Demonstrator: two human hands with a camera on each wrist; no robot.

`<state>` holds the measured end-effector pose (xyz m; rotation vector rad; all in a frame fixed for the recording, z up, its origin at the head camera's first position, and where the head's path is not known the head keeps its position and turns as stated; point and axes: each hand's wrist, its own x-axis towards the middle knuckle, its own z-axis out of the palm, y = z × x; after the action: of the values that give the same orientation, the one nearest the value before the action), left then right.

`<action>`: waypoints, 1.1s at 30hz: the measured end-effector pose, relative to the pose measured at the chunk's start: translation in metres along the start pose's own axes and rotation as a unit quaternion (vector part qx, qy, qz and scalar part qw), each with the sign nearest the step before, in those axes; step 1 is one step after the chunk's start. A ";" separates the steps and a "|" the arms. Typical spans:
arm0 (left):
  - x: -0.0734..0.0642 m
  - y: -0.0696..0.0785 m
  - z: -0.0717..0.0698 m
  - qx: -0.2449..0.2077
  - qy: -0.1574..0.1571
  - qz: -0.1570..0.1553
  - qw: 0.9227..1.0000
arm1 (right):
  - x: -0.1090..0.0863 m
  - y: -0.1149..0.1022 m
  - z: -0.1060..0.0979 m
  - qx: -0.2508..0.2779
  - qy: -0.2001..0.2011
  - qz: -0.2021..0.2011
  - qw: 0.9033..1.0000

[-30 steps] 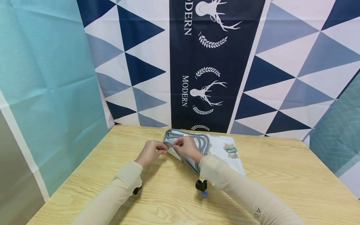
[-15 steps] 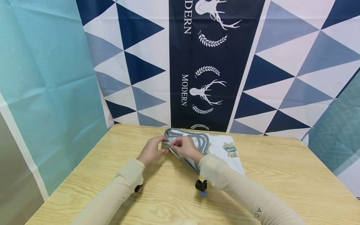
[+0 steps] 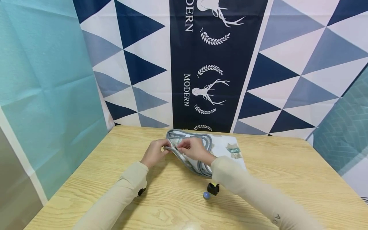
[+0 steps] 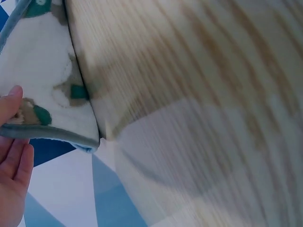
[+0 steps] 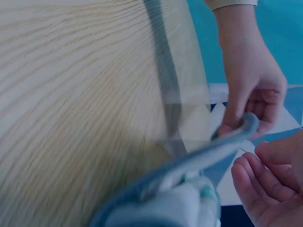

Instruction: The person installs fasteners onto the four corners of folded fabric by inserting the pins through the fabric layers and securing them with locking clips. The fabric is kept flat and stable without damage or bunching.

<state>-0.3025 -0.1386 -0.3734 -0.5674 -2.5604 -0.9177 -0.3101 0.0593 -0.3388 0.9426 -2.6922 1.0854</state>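
Note:
A folded white towel [image 3: 222, 147] with a bear print and grey-blue edging lies toward the back of the table. My left hand [image 3: 156, 151] pinches its edging at the left corner; in the left wrist view the thumb is over the trim and the fingers under it. That edge stands lifted away from the layers behind it, so the fold gapes. My right hand [image 3: 195, 148] is over the folded layers, just right of the lifted edge. In the right wrist view, the right fingers [image 5: 246, 177] are loosely curled beside the trim, with nothing visible gripped.
The light wooden table [image 3: 273, 169] backs onto a patterned cloth wall [image 3: 207, 57], with a turquoise cloth [image 3: 51, 80] at the left. A black device [image 3: 213, 189] sits beneath the right cuff, and a small blue round thing [image 3: 206, 195] shows beside it.
My left hand has gone from touching the corner to pinching the edging, which has separated from the layers behind. My right forearm has shifted slightly right.

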 end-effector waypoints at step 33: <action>-0.004 -0.008 0.001 0.045 -0.005 0.044 0.998 | -0.053 0.007 -0.027 -0.063 -0.165 -0.083 0.981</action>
<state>-0.3034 -0.1447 -0.3796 -0.6554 -2.5489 -0.7669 -0.2753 0.1079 -0.3386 1.4027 -2.8234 0.7742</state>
